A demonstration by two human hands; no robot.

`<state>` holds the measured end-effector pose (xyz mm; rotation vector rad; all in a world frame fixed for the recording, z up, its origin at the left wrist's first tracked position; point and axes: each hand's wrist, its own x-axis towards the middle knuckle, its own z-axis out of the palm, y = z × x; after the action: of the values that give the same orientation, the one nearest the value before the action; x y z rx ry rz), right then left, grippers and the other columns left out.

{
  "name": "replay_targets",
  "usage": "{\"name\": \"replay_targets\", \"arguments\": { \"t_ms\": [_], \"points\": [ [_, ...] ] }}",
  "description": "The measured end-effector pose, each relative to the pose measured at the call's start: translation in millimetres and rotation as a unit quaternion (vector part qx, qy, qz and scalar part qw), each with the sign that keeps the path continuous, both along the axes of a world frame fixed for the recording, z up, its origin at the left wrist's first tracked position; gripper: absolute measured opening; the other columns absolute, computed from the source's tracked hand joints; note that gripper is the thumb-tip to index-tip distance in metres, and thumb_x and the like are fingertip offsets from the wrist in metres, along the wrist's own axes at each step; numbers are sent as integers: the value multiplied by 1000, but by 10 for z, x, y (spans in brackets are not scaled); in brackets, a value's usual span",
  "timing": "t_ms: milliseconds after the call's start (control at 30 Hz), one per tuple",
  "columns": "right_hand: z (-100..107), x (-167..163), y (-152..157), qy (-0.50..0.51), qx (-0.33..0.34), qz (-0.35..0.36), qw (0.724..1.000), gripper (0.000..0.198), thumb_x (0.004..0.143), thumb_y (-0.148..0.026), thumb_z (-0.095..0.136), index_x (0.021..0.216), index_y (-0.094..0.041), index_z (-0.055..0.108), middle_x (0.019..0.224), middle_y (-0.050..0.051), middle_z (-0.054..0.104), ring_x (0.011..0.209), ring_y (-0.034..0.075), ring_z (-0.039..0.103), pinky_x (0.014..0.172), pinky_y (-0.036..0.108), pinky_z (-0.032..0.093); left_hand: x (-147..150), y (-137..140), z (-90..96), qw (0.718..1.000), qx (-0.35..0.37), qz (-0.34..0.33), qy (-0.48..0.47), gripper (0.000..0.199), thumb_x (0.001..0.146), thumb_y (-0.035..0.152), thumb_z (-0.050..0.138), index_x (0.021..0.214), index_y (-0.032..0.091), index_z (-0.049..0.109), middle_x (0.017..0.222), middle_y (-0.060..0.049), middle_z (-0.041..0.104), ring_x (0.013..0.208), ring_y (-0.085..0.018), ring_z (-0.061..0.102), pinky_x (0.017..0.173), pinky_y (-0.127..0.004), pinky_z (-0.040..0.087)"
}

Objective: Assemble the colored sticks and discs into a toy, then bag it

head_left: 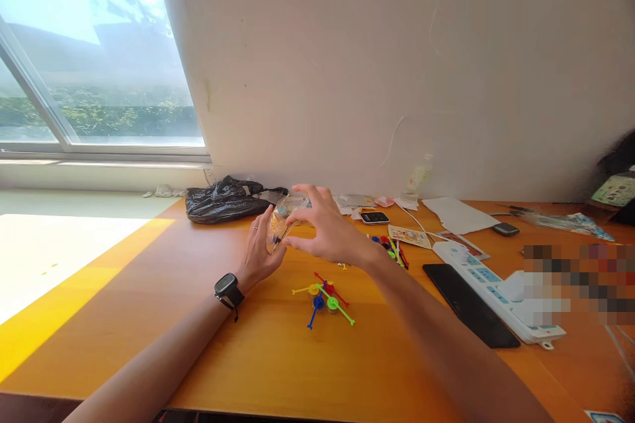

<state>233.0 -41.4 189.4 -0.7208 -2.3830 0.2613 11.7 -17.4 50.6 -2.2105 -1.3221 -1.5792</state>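
Above the table, a clear crinkled plastic packet (276,230) with small bits inside is held between my two hands. My left hand (260,248), a watch on its wrist, grips the packet's left and lower side. From the right, my right hand (320,225) curls its fingers and thumb around the other edge; its exact contact is partly hidden. On the table just below lie coloured plastic spinner arrows on small round bases: a yellow one (313,289), a red one (331,290), a blue one (317,304) and a green one (333,304).
A black plastic bag (223,201) lies behind my left hand. Toward the right are more small coloured pieces (394,250), a printed card (409,236), a black phone (469,304) and a white power strip (496,291). A small black-and-white device (374,218) sits near the wall.
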Motion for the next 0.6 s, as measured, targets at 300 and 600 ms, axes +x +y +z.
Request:
{"name": "replay_targets", "arguments": {
  "t_ms": [300, 600],
  "points": [
    [125, 83, 8, 41, 3, 31, 999, 4, 91, -28, 75, 89, -24, 75, 145, 7, 53, 139, 29, 43, 115, 47, 39, -27, -16, 29, 999, 19, 23, 13, 89, 80, 18, 63, 162, 20, 27, 150, -17, 50, 137, -36, 48, 116, -58, 40],
    [-149, 129, 320, -123, -207, 130, 962, 14, 89, -32, 72, 87, -19, 76, 78, -1, 70, 67, 12, 60, 59, 23, 42, -97, 31, 29, 999, 18, 33, -32, 82, 77, 14, 59, 156, 20, 37, 147, -16, 52, 136, -35, 49, 118, -57, 40]
  ]
}}
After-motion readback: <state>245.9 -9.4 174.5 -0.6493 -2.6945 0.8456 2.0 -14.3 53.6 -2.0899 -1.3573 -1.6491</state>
